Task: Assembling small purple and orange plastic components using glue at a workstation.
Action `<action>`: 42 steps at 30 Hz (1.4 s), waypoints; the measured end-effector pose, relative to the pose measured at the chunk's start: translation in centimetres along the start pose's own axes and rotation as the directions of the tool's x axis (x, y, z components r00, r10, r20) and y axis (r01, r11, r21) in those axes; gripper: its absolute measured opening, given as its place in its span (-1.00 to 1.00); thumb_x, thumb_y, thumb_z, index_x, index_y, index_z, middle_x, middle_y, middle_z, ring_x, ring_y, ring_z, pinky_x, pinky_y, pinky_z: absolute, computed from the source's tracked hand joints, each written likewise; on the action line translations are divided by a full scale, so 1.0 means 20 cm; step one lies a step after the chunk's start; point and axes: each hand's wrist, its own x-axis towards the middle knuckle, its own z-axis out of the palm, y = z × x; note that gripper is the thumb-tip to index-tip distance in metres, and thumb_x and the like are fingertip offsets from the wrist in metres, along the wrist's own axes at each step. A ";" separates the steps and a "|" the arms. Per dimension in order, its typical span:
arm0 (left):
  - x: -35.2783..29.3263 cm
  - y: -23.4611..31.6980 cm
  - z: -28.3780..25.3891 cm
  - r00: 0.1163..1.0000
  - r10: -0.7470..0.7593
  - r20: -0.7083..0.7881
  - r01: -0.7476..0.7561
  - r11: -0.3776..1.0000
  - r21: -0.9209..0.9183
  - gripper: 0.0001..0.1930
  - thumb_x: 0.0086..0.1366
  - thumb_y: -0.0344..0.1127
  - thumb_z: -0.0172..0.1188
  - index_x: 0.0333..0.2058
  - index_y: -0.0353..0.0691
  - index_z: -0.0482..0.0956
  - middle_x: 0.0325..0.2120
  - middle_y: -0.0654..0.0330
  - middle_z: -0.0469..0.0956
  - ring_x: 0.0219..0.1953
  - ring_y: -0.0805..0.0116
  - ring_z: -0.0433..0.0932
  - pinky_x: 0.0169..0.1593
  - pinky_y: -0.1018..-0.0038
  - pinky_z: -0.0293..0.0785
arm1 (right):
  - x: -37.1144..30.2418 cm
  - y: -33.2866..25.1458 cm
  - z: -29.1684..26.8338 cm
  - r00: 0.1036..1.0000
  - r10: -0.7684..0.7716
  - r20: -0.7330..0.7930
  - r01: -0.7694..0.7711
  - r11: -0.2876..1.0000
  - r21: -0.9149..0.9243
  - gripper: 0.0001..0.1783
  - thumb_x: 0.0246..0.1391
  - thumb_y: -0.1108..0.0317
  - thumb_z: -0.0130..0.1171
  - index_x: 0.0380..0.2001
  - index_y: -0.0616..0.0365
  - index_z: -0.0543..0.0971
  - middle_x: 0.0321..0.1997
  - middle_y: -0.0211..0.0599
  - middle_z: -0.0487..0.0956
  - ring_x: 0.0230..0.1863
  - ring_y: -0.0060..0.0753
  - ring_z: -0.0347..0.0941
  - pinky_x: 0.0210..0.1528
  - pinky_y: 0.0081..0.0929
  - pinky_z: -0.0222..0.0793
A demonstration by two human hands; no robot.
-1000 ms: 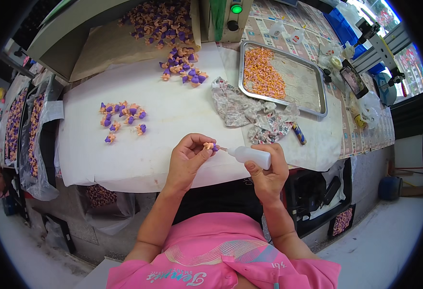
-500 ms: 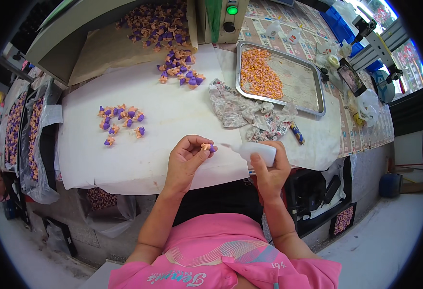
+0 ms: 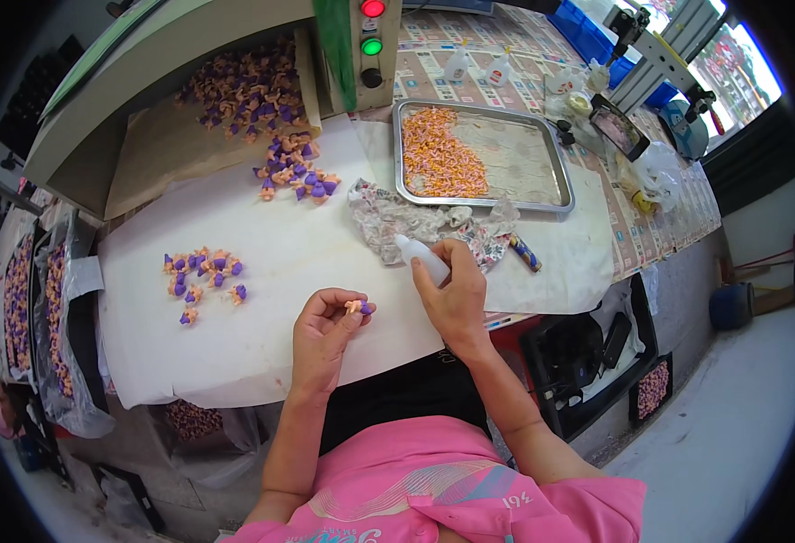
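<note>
Between the thumb and fingers of my left hand [image 3: 323,333] is a small peach-and-purple plastic figurine [image 3: 359,308], held just above the white paper. My right hand [image 3: 456,291] is wrapped round a white squeeze bottle [image 3: 426,262], whose tip points up and to the left, beside the crumpled cloth [image 3: 381,222]. Bottle and figurine are apart. A loose group of similar figurines [image 3: 205,268] lies on the paper to the left of my left hand. More of them form a pile [image 3: 302,172] further back.
A metal tray [image 3: 571,195] holding many small orange and pink pieces [image 3: 443,154] stands behind the cloth. At back left a machine housing [image 3: 62,136] opens over heaped figurines. A small dark cylinder [image 3: 526,253] lies right of the cloth. A phone [image 3: 619,127] leans at the right.
My right hand has moved left and up with the bottle, which was tipped sideways toward the figurine and now points upward. My left hand still pinches the figurine. The view has shifted too.
</note>
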 end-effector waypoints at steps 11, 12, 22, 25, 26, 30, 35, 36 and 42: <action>-0.01 0.01 0.00 1.000 -0.002 0.009 0.002 1.000 -0.004 -0.80 0.26 -0.50 0.19 -0.14 -0.30 0.46 -0.19 0.17 0.53 -0.12 0.40 0.56 -0.03 0.53 0.51 | 0.27 -0.05 -0.09 0.966 -0.257 -0.002 0.251 0.943 -0.219 -0.83 -0.05 0.49 0.27 -0.32 0.19 0.56 -0.34 -0.19 0.50 -0.25 -0.14 0.44 -0.20 -0.30 0.35; -0.01 0.01 0.00 1.000 0.000 0.012 0.000 1.000 -0.004 -0.80 0.26 -0.50 0.19 -0.14 -0.30 0.46 -0.19 0.17 0.53 -0.12 0.40 0.56 -0.03 0.53 0.51 | 0.32 -0.03 -0.08 0.964 -0.265 0.018 0.261 0.934 -0.245 -0.85 -0.05 0.48 0.26 -0.33 0.16 0.58 -0.33 -0.20 0.51 -0.23 -0.12 0.43 -0.17 -0.28 0.35; -0.04 0.03 0.01 1.000 -0.004 0.018 0.005 0.999 -0.039 -0.80 0.26 -0.54 0.16 -0.14 -0.30 0.46 -0.19 0.16 0.53 -0.12 0.38 0.56 -0.03 0.50 0.51 | 0.65 0.14 0.12 0.942 -0.098 0.320 0.213 0.914 -0.345 -0.88 -0.07 0.34 0.21 -0.43 0.10 0.65 -0.38 -0.19 0.55 -0.23 -0.10 0.48 -0.18 -0.19 0.41; -0.04 0.03 0.01 1.000 -0.008 0.016 0.008 0.999 -0.044 -0.80 0.26 -0.54 0.16 -0.14 -0.30 0.46 -0.18 0.16 0.53 -0.11 0.37 0.56 -0.02 0.50 0.51 | 0.68 0.16 0.12 0.921 -0.120 0.369 0.237 0.927 -0.291 -0.87 -0.09 0.35 0.23 -0.43 0.13 0.63 -0.40 -0.16 0.55 -0.28 -0.08 0.50 -0.21 -0.17 0.42; -0.04 0.04 0.01 1.000 -0.011 0.014 0.011 0.999 -0.049 -0.80 0.26 -0.54 0.16 -0.14 -0.30 0.46 -0.18 0.16 0.53 -0.11 0.37 0.56 -0.02 0.49 0.51 | 0.68 0.17 0.11 0.922 -0.119 0.369 0.237 0.927 -0.291 -0.87 -0.09 0.35 0.23 -0.43 0.13 0.63 -0.40 -0.16 0.55 -0.28 -0.08 0.50 -0.21 -0.17 0.42; -0.04 0.03 -0.01 1.000 0.002 0.015 -0.001 0.999 -0.048 -0.80 0.26 -0.53 0.17 -0.14 -0.30 0.46 -0.18 0.16 0.53 -0.11 0.37 0.56 -0.02 0.49 0.51 | 0.65 0.13 0.06 0.944 -0.149 0.293 0.217 0.952 -0.217 -0.88 -0.06 0.39 0.27 -0.43 0.20 0.61 -0.40 -0.18 0.58 -0.36 -0.22 0.52 -0.27 -0.34 0.41; -0.03 0.03 -0.05 1.000 0.009 0.028 -0.008 0.999 -0.049 -0.78 0.25 -0.50 0.21 -0.13 -0.31 0.46 -0.18 0.16 0.52 -0.12 0.37 0.56 -0.02 0.50 0.51 | 0.52 -0.01 -0.01 0.952 -0.132 0.277 0.128 0.991 0.034 -0.91 0.03 0.45 0.24 -0.39 0.24 0.58 -0.43 -0.27 0.59 -0.46 -0.45 0.48 -0.38 -0.52 0.37; -0.02 0.03 -0.05 1.000 0.008 0.021 -0.007 0.999 -0.053 -0.78 0.25 -0.50 0.21 -0.13 -0.31 0.46 -0.18 0.16 0.52 -0.12 0.37 0.56 -0.02 0.50 0.51 | 0.48 -0.05 -0.03 0.944 -0.104 0.312 0.083 0.993 0.081 -0.90 0.05 0.46 0.23 -0.36 0.25 0.57 -0.44 -0.30 0.58 -0.46 -0.52 0.45 -0.38 -0.54 0.36; -0.02 0.02 -0.10 0.999 0.011 0.034 -0.009 0.998 -0.064 -0.76 0.25 -0.49 0.21 -0.12 -0.33 0.45 -0.18 0.16 0.52 -0.12 0.38 0.56 0.00 0.49 0.51 | 0.14 -0.17 -0.03 0.854 -0.118 0.507 0.034 0.984 0.173 -0.88 0.08 0.47 0.24 -0.30 0.24 0.56 -0.46 -0.42 0.53 -0.43 -0.69 0.39 -0.36 -0.62 0.34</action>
